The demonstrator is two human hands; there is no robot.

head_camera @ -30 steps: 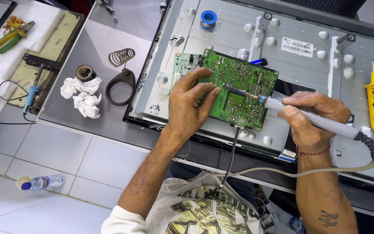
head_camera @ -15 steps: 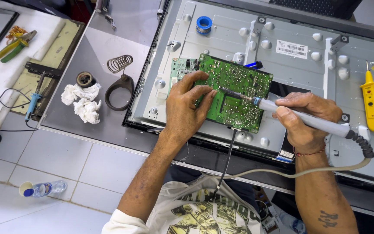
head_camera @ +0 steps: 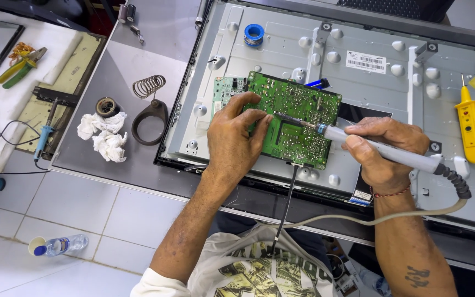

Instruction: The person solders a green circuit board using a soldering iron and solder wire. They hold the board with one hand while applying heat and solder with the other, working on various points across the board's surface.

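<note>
A green circuit board (head_camera: 298, 118) lies on the grey metal back panel (head_camera: 369, 88) of a flat screen. My left hand (head_camera: 236, 137) rests on the board's left side, its fingers pinched together near the iron's tip. My right hand (head_camera: 383, 151) grips a grey soldering iron (head_camera: 380, 149), whose tip touches the board close to my left fingertips. The iron's cord (head_camera: 369, 220) loops under my right forearm. A thin black cable (head_camera: 287, 203) runs from the board's near edge toward my chest.
A yellow tester screwdriver (head_camera: 470, 129) and a blue solder spool (head_camera: 253, 34) lie on the panel. Left of it sit an iron stand with coil (head_camera: 149, 107), crumpled tissue (head_camera: 105, 137), a tape roll (head_camera: 106, 106), a second iron (head_camera: 44, 137) and pliers (head_camera: 20, 66). A bottle (head_camera: 61, 244) lies on the floor tiles.
Both hands stay at the same spot on the board, with the iron's tip held near my left fingertips. The view shifted slightly; nothing else moved.
</note>
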